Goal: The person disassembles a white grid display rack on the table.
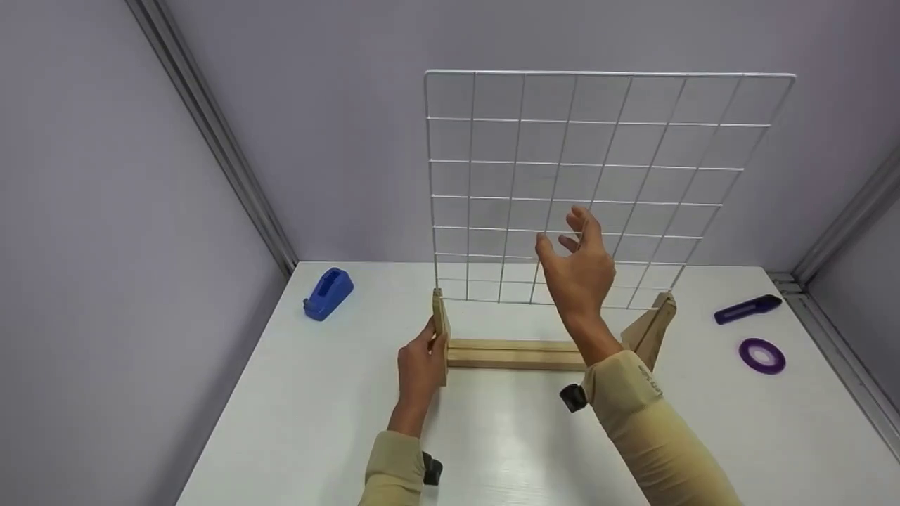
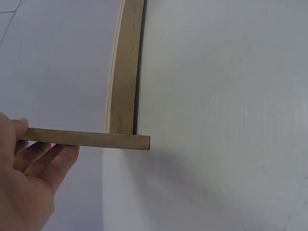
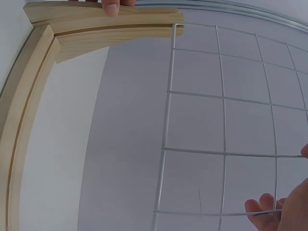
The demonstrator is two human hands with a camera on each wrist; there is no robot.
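L hand [image 1: 418, 369] grips wooden frame [image 1: 517, 355], lower ctr., on white counter [image 1: 506, 436]; R hand [image 1: 580, 277] holds white wire grid [image 1: 560, 164], upper ctr.-right, its bottom corners at frame's tops. Blue tape dispenser [image 1: 329, 295], mid-left.

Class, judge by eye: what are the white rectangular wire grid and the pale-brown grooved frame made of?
White rectangular wire grid: probably metal, painted or plastic-coated; thin, straight, evenly white rods. Pale-brown grooved frame: wood, seemingly unvarnished; visible grain.
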